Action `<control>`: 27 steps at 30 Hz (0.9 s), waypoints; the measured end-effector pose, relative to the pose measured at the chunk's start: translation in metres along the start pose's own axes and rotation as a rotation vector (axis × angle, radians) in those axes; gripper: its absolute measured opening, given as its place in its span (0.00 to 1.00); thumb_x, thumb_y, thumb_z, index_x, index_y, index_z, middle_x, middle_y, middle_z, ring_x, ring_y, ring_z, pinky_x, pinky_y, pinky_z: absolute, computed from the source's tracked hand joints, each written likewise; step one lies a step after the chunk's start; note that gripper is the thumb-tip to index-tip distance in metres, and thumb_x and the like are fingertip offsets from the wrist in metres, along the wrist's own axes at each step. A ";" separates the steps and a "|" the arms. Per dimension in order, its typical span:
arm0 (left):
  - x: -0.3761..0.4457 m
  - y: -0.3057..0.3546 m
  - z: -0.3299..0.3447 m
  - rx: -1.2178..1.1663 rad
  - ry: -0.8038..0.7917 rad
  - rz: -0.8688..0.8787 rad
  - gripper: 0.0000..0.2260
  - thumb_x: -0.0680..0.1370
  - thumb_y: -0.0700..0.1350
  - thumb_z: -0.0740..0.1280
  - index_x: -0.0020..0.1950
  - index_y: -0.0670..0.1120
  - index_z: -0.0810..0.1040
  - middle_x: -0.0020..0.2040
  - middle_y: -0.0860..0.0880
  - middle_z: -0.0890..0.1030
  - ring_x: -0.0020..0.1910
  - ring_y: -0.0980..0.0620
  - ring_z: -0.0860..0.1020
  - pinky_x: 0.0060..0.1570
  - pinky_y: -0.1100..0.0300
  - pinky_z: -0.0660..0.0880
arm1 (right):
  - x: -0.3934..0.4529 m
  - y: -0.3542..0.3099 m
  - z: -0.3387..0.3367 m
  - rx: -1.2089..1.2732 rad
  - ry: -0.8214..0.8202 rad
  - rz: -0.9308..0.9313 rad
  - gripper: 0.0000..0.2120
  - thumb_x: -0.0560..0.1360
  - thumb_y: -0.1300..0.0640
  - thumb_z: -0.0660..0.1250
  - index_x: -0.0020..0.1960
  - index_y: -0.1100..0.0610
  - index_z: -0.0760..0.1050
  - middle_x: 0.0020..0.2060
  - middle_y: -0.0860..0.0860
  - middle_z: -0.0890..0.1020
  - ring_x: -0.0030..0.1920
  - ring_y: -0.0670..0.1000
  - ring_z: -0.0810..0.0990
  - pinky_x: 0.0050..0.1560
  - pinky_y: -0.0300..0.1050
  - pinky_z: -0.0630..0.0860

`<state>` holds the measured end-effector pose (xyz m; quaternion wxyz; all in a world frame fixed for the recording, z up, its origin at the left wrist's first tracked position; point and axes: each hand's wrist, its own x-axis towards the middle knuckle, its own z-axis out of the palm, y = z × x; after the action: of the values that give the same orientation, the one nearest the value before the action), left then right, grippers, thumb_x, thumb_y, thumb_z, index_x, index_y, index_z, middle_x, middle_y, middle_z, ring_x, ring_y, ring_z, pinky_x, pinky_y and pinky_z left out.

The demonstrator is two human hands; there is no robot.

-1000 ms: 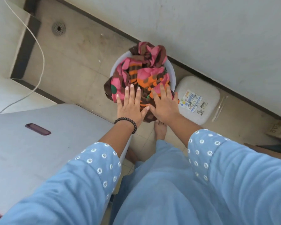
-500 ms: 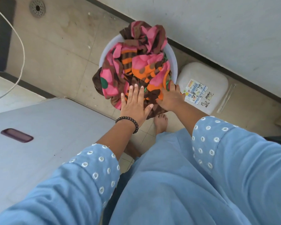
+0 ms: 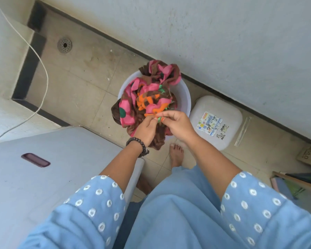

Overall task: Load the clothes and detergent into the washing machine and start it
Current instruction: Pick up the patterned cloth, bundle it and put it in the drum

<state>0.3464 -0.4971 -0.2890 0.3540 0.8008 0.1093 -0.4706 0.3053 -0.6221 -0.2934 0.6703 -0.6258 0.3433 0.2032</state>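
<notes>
Both hands meet over the tub (image 3: pixel 186 97) on the floor. The left hand (image 3: pixel 146 129) and the right hand (image 3: pixel 178 125) each have their fingers (image 3: pixel 162 115) pinched narrow on the near edge of the cloth (image 3: pixel 147 97), a pink, orange and brown patterned piece heaped in the tub and spilling over the rim just below the fingers.

The cloth looks soft, limp and fairly light, though bulky; it will drape and trail when lifted, and part of it hangs outside the tub under the left hand. A pinch at one edge will likely drag the rest out in a long tail, so gathering a bigger bunch from the middle of the heap, just beyond the fingertips, would probably carry it more cleanly. It should not be slippery or fragile.

The washer (image 3: pixel 43 177) lies behind the left wrist, its lid shut, so loading has not begun.

Right of the right hand stands a white container (image 3: pixel 223 112) with a printed label (image 3: pixel 209 124); its writing is too small to read. Further right, a box (image 3: pixel 310 156) shows letters that seem to read "DEVLO".
</notes>
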 end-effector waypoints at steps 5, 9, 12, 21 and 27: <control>-0.017 0.011 -0.027 -0.201 -0.050 -0.011 0.18 0.63 0.52 0.64 0.49 0.49 0.79 0.46 0.51 0.80 0.54 0.46 0.76 0.58 0.44 0.73 | -0.046 -0.044 0.008 0.169 -0.062 0.025 0.14 0.80 0.69 0.60 0.50 0.55 0.82 0.49 0.52 0.83 0.44 0.43 0.80 0.43 0.38 0.79; -0.082 0.043 -0.049 -0.232 -0.031 0.155 0.18 0.62 0.49 0.69 0.52 0.53 0.76 0.46 0.53 0.79 0.50 0.53 0.78 0.53 0.54 0.77 | -0.076 -0.085 0.009 0.161 -0.146 -0.058 0.17 0.77 0.74 0.55 0.53 0.63 0.81 0.44 0.53 0.83 0.38 0.40 0.82 0.38 0.35 0.79; -0.123 0.054 -0.059 -0.055 0.082 0.337 0.24 0.61 0.57 0.69 0.55 0.54 0.74 0.53 0.50 0.82 0.54 0.51 0.80 0.56 0.52 0.77 | -0.095 -0.115 0.005 -0.109 -0.176 -0.251 0.21 0.73 0.72 0.56 0.53 0.58 0.83 0.44 0.52 0.86 0.42 0.42 0.82 0.47 0.44 0.81; -0.232 0.111 -0.101 0.153 0.389 0.591 0.10 0.67 0.44 0.69 0.46 0.53 0.80 0.40 0.53 0.84 0.40 0.56 0.82 0.41 0.61 0.76 | -0.181 -0.197 -0.008 -0.561 0.025 -0.769 0.05 0.69 0.61 0.71 0.43 0.54 0.83 0.39 0.48 0.82 0.42 0.47 0.80 0.43 0.42 0.72; -0.280 0.128 -0.140 0.390 0.661 0.813 0.09 0.70 0.41 0.70 0.46 0.54 0.78 0.41 0.57 0.74 0.41 0.58 0.73 0.39 0.68 0.69 | -0.241 -0.238 -0.001 -0.248 -0.134 -0.774 0.06 0.73 0.58 0.66 0.37 0.55 0.74 0.35 0.50 0.79 0.33 0.47 0.77 0.36 0.42 0.73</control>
<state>0.3566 -0.4513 0.0463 0.2993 0.9341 -0.1923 -0.0313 0.3078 -0.6171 0.0452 0.6375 -0.7702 0.0112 0.0161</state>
